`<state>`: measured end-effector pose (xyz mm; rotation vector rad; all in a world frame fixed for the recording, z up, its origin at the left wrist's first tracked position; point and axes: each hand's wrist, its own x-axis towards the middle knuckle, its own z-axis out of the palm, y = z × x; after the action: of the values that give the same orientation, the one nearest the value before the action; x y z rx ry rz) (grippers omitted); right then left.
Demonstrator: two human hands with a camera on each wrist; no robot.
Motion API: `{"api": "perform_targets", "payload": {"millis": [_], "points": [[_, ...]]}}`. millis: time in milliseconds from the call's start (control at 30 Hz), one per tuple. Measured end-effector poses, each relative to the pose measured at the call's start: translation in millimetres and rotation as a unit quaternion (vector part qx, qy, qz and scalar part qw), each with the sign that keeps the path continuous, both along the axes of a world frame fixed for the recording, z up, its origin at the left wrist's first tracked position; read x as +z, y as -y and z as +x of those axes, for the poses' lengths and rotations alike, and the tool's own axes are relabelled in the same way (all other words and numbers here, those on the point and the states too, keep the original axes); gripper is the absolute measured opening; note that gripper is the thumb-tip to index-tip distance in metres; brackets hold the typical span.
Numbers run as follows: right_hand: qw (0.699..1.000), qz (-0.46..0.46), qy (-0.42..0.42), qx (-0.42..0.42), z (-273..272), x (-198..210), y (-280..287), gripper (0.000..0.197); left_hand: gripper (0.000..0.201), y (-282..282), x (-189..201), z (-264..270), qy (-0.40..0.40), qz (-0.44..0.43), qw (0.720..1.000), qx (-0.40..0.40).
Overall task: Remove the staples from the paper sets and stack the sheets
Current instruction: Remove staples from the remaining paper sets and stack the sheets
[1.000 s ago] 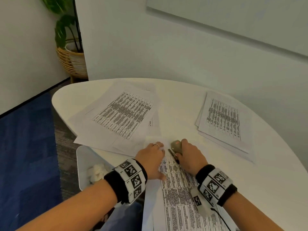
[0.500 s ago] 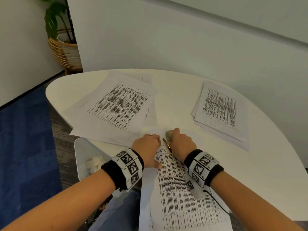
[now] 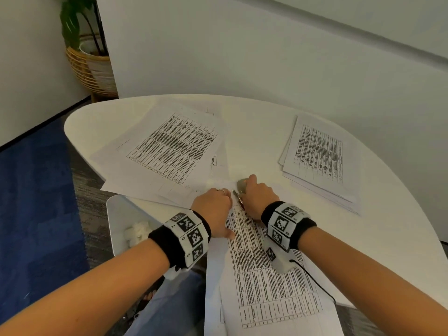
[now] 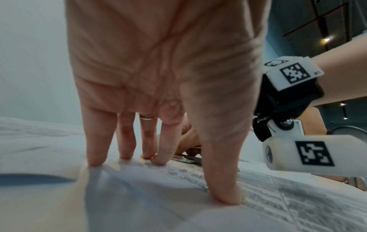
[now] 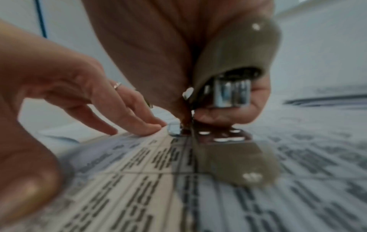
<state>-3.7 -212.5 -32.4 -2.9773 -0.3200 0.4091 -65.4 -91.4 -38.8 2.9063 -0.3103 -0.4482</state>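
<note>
Three lots of paper lie on the white bench (image 3: 254, 146): a loose spread of sheets (image 3: 169, 151) at the far left, a squared stack (image 3: 320, 158) at the far right, and one paper set (image 3: 266, 282) at the near edge, between the two hands. Each top sheet is white and carries a ruled table of small black print. There is one staple remover (image 3: 240, 190), olive-grey with chrome metal parts, at the far end of the near set. The right hand (image 3: 260, 200) grips it, thumb and fingers (image 5: 234, 113) clamped on it, its tip down on the paper. The left hand (image 3: 213, 209) lies flat just beside it, fingers (image 4: 127, 141) straight and a little spread, pressing the set down; one of them wears a thin ring (image 4: 148, 118). One white bin (image 3: 126, 226) with crumpled paper stands below the bench's near-left edge, and one potted plant (image 3: 84, 44) in a woven basket stands at the far left.
</note>
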Motion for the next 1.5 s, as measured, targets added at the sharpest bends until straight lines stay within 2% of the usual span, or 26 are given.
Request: {"api": "perform_targets", "payload": {"millis": [67,200,400,633,733,900,1000,1100,1300,1400,1500], "points": [[0.999,0.021,-0.024,-0.042,4,1,-4,0.035,0.079,0,1,1,-0.002,-0.008,1.0,0.005],[1.0,-0.01,0.006,0.011,6,-3,-7,0.029,0.076,1,-1,1,-0.006,0.003,1.0,0.007],[0.999,-0.008,-0.038,0.001,12,-3,-11,0.046,0.076,0,-3,2,-0.001,0.001,1.0,0.005],[0.999,-0.035,0.03,0.027,11,-5,-20,0.043,0.072,1,-2,1,0.0,-0.01,1.0,0.011],[0.999,-0.03,0.026,0.035,21,-4,-26,0.042,0.074,2,-1,0,0.001,-0.012,1.0,0.011],[0.996,0.049,-0.074,0.025,31,13,-6,0.046,0.081,-3,0,1,-0.005,-0.019,1.0,0.002],[0.987,0.13,-0.098,0.01,21,22,21,0.044,0.087,-8,0,0,-0.007,-0.047,0.999,0.006],[0.98,0.186,-0.066,0.02,6,22,43,0.041,0.094,-9,1,-2,-0.013,-0.058,0.998,0.008],[0.957,0.29,-0.012,0.002,-11,24,71,0.037,0.093,-6,4,2,-0.018,-0.097,0.994,0.055],[0.945,0.327,0.024,0.005,-17,27,76,0.041,0.106,1,5,2,-0.014,-0.179,0.978,0.102],[0.934,0.355,0.027,0.008,-19,28,76,0.044,0.114,8,3,6,0.001,-0.289,0.945,0.157]]}}
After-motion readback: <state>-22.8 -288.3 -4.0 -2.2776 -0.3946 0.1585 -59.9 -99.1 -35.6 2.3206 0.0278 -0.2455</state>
